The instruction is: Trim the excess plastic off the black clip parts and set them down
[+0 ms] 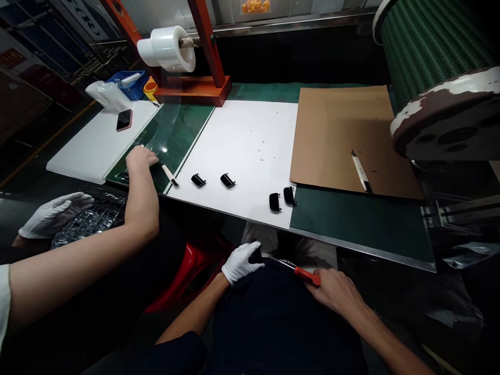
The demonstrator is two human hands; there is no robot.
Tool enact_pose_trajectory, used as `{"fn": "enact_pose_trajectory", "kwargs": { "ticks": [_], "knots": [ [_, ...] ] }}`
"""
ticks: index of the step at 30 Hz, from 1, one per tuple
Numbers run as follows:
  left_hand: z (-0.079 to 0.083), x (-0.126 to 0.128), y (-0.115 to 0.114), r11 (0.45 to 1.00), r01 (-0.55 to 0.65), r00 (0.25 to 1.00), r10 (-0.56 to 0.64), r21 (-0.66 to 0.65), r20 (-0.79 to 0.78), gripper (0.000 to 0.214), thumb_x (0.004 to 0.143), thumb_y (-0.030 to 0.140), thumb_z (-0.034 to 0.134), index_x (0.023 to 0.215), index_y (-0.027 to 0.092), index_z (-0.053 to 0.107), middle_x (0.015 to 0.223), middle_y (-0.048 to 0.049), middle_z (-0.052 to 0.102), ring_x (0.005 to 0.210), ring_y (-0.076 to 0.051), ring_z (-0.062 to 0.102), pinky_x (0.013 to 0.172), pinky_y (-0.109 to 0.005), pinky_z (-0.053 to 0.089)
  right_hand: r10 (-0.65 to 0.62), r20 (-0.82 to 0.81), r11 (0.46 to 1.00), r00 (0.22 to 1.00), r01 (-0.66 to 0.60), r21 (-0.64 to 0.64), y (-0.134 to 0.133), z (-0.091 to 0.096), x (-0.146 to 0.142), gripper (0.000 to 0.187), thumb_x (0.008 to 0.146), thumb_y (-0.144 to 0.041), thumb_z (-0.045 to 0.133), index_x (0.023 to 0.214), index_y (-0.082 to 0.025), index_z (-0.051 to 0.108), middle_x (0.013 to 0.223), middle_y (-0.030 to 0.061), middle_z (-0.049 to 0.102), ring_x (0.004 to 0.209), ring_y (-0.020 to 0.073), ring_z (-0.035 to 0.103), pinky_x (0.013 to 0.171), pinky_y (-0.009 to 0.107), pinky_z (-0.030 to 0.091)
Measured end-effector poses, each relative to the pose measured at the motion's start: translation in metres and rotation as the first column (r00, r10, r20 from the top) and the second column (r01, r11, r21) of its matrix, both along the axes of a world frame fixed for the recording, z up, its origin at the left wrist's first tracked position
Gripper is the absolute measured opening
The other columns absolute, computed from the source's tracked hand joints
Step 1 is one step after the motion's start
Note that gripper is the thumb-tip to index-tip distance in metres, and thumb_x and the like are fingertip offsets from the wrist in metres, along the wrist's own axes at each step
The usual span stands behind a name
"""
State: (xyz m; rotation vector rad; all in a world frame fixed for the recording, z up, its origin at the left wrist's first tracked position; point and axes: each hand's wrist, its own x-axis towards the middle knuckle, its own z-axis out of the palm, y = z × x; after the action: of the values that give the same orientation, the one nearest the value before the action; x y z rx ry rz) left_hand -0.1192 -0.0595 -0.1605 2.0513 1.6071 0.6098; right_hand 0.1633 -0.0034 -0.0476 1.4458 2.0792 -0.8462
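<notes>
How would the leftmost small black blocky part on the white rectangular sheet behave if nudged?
The black part would probably slide over the flat white sheet rather than roll, being blocky; its thin prongs look somewhat fragile.

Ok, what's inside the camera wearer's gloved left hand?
Part of a black piece shows in the left hand. The gloved grip covers the rest, so its full shape can't be seen.

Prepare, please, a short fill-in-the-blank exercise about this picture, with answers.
1. The wearer's white-gloved left hand holds a small part coloured ____.
2. The wearer's bare right hand grips a slim metal-tipped tool, its handle coloured ____.
3. At right, a slim white tool with dark ends lies on flat brown ____.
Missing words: black; red; cardboard.
</notes>
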Motion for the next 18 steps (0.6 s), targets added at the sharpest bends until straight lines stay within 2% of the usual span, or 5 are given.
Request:
{"fn": "enact_pose_trajectory", "kwargs": {
  "ticks": [6, 10, 14, 16, 18],
  "knots": [
    [0.005, 0.004, 0.000, 0.995, -0.038, 0.999, 0.036, 0.092, 0.027, 0.053, 0.086, 0.053, 0.057, 0.123, 0.014, 0.055, 0.110, -0.0118, 0.066, 0.098, -0.023, 0.066, 0.085, -0.043, 0.056, -0.018, -0.052, 0.999, 0.998, 0.017, -0.035, 0.005, 0.005, 0.001, 0.024, 0.081, -0.040, 0.053, 0.075, -0.022, 0.067, 0.072, 0.0082, 0.070, 0.068, 0.0271, 0.067, 0.053, 0.029, 0.038],
    [0.030, 0.007, -0.003, 0.961, -0.200, 0.980, 0.193, 0.193, 0.056, 0.068, 0.076, 0.051, 0.070, 0.131, 0.017, 0.050, 0.115, -0.0119, 0.068, 0.103, -0.026, 0.067, 0.090, -0.038, 0.058, -0.067, -0.080, 0.997, 0.995, 0.063, -0.049, 0.004, 0.015, 0.017, 0.028, 0.084, -0.047, 0.049, 0.087, -0.028, 0.068, 0.076, 0.0045, 0.072, 0.072, 0.0263, 0.068, 0.054, 0.028, 0.038],
    [0.070, -0.015, 0.016, 0.850, -0.443, 0.895, 0.439, 0.286, 0.080, 0.079, 0.078, 0.044, 0.071, 0.142, 0.018, 0.033, 0.121, -0.0119, 0.064, 0.109, -0.025, 0.064, 0.098, -0.039, 0.053, -0.197, -0.174, 0.979, 0.965, 0.186, -0.078, -0.004, 0.017, 0.042, 0.032, 0.087, -0.051, 0.043, 0.091, -0.031, 0.068, 0.076, 0.0008, 0.073, 0.073, 0.0229, 0.068, 0.057, 0.026, 0.041],
    [0.088, -0.037, 0.039, 0.774, -0.547, 0.829, 0.553, 0.319, 0.079, 0.076, 0.081, 0.041, 0.068, 0.143, 0.018, 0.032, 0.127, -0.0128, 0.061, 0.114, -0.026, 0.061, 0.102, -0.041, 0.050, -0.262, -0.200, 0.963, 0.944, 0.242, -0.120, -0.009, 0.015, 0.050, 0.034, 0.086, -0.054, 0.042, 0.088, -0.031, 0.067, 0.071, -0.0007, 0.071, 0.069, 0.0219, 0.067, 0.058, 0.026, 0.042],
    [0.102, -0.060, 0.066, 0.730, -0.598, 0.786, 0.614, 0.331, 0.066, 0.069, 0.082, 0.038, 0.068, 0.141, 0.019, 0.036, 0.130, -0.0117, 0.059, 0.117, -0.026, 0.059, 0.104, -0.041, 0.048, -0.293, -0.202, 0.951, 0.935, 0.263, -0.162, -0.013, 0.013, 0.055, 0.036, 0.085, -0.056, 0.042, 0.085, -0.031, 0.066, 0.067, -0.0016, 0.069, 0.066, 0.0210, 0.066, 0.058, 0.026, 0.042]
  ]
}}
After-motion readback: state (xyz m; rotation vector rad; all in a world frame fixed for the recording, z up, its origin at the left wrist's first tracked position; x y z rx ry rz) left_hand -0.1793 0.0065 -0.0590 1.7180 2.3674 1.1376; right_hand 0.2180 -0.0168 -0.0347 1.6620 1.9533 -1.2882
